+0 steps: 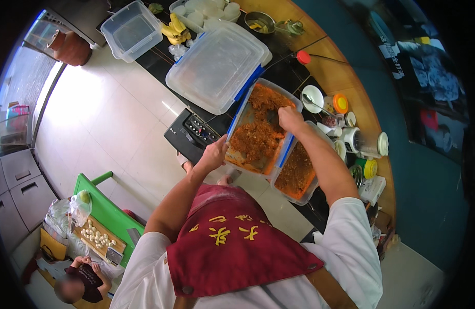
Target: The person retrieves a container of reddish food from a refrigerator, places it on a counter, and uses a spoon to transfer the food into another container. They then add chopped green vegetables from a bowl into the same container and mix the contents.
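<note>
A clear plastic tub (276, 165) with blue side clips holds reddish-brown paste (254, 141) in two heaps, with smeared bottom between them. My left hand (216, 153) grips the tub's near left rim, thumb over the edge. At the right side of the same tub, my right hand (291, 118) is curled over the paste; whether it holds a utensil cannot be seen. Under the tub's right edge lies a second clear tub (299, 201) with similar orange-red paste (295, 170). A large translucent lid (220, 65) with a blue clip rests just beyond the first tub.
To the right stand a white bowl (312, 99) with a spoon, an orange-lidded jar (340, 103) and several other jars. An empty clear tub (133, 31) and bananas (176, 31) are farther off. A person (86, 280) sits by a green table (106, 204) at lower left.
</note>
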A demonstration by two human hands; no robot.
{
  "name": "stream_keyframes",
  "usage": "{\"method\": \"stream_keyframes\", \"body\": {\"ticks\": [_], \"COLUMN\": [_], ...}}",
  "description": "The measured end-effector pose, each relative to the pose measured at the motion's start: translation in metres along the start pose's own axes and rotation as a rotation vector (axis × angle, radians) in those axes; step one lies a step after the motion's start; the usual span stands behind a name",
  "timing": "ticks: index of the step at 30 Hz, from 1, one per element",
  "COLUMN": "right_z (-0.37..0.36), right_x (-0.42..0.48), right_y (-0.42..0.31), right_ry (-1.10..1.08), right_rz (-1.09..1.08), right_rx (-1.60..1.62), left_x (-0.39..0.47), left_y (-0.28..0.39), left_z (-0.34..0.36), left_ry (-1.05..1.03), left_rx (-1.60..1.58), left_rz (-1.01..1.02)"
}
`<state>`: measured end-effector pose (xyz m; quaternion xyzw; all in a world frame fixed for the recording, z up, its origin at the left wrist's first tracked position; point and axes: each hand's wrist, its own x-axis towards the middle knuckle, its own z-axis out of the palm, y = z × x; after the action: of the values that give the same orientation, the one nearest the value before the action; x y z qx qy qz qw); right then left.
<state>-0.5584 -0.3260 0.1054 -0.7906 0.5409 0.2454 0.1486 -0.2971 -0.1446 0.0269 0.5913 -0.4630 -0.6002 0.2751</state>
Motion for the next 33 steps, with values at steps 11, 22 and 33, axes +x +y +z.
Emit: {"method": "stream_keyframes", "body": {"ticks": [11,22,33], "right_z": [0.046,-0.024,0.064], "right_x": [-0.055,-0.001,-0.027], "right_y": [-0.047,-0.021,-0.058], "right_ry": [-0.014,0.017,0.010], "right_rz": [-0.028,-0.044,-0.054], "right_rx": [-0.003,-0.073,-0.133], "left_x": [0.004,0.002,0.003], "left_y": [-0.008,-0.001,-0.005], "left_z": [-0.001,-0.005,-0.005], "left_ry": [0.006,-0.042,-0.027], "left_rx": [-0.008,-0.013,-0.005], "left_rz": [-0.023,-0.054,-0.039]}}
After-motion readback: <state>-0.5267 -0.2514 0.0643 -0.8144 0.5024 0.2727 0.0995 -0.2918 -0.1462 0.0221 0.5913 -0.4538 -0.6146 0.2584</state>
